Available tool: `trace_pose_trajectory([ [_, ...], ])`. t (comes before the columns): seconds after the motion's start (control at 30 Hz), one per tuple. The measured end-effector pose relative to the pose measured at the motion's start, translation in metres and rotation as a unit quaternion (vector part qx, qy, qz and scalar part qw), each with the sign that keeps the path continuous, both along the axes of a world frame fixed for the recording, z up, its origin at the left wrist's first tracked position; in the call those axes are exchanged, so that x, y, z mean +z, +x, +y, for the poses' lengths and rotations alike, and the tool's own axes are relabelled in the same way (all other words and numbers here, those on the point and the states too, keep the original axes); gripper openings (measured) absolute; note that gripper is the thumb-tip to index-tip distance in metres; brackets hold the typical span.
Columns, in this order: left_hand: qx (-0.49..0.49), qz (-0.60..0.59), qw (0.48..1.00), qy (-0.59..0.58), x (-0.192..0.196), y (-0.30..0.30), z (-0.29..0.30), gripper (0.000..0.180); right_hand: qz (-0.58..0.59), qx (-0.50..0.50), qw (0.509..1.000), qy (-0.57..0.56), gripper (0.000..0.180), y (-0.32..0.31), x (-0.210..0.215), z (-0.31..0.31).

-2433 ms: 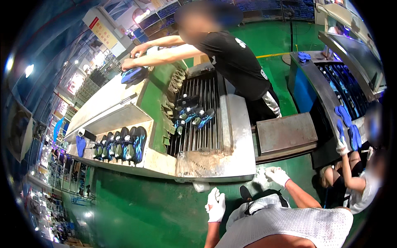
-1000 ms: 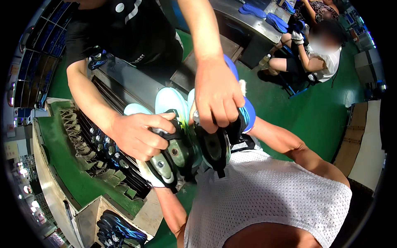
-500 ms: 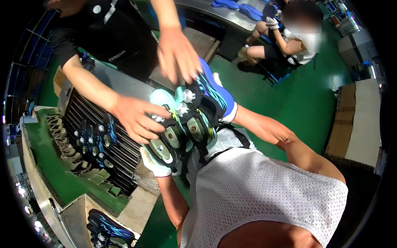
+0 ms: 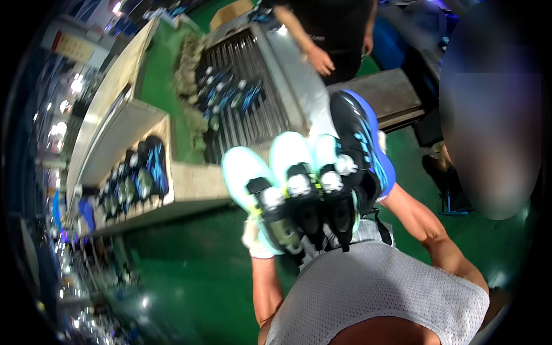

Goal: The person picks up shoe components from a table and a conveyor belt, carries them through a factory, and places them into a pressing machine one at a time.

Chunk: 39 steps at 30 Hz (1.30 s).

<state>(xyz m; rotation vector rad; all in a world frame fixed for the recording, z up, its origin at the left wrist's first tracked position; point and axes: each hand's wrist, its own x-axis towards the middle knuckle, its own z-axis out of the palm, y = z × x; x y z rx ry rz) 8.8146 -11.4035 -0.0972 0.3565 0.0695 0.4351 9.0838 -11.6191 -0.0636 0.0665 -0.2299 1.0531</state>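
Squeeze the four shoes (image 4: 302, 172) evenly into one row, with left hand (image 4: 253, 236) and right hand (image 4: 383, 140) closed around its ends, largely hidden.

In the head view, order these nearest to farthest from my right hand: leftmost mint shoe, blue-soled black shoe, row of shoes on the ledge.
1. Blue-soled black shoe, held at the right end.
2. Leftmost mint shoe, across at the held group's left end.
3. Row of shoes, on the ledge farther left.
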Motion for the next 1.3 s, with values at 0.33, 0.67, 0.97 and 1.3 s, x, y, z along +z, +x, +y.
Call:
trace_pose_trajectory([
  [0.33,0.458,0.143,0.857,0.188,0.116,-0.227,-0.079,0.054,-0.499,-0.071,0.863,-0.03,0.076,-0.194,0.045,0.04],
  [0.67,0.037,0.275,0.95,0.141,-0.034,-0.237,-0.107,0.062,0.026,0.047,0.996,-0.066,0.069,-0.275,-0.049,-0.095],
  [0.97,-0.191,0.21,0.959,0.027,-0.078,-0.21,-0.076,0.061,0.038,-0.239,0.952,-0.188,0.071,-0.375,-0.057,-0.118],
  [1.3,-0.303,0.213,0.926,0.069,-0.067,-0.191,-0.034,0.065,0.06,-0.313,0.931,-0.176,0.069,-0.412,-0.047,-0.099],
])
